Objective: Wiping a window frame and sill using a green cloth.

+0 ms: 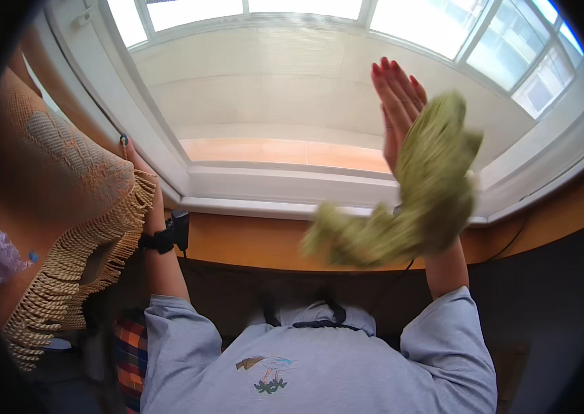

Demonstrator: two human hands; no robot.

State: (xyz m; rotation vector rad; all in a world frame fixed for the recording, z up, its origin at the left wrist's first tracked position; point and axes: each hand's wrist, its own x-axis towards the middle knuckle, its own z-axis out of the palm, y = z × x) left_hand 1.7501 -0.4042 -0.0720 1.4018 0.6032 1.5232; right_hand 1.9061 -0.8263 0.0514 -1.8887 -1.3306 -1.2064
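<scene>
An olive-green cloth (431, 181), blurred, is at my right hand (400, 103) in front of the window glass (271, 93). The cloth covers my palm and wrist, while straight fingers with red nails rise past it. Exactly how the fingers grip it is hidden. On the left, my left hand (137, 159) is beside the white window frame (167, 134). A patterned curtain (74, 139) with a gold twisted fringe (79, 248) covers most of this hand. One dark-blue nail shows next to a thin cord.
Below the white window sill runs a curved wooden ledge (250, 240). A black device (180, 230) and strap sit at my left wrist; thin cables cross the ledge at right. Checked fabric (131, 357) lies at lower left. A white handle (82, 19) is on the frame.
</scene>
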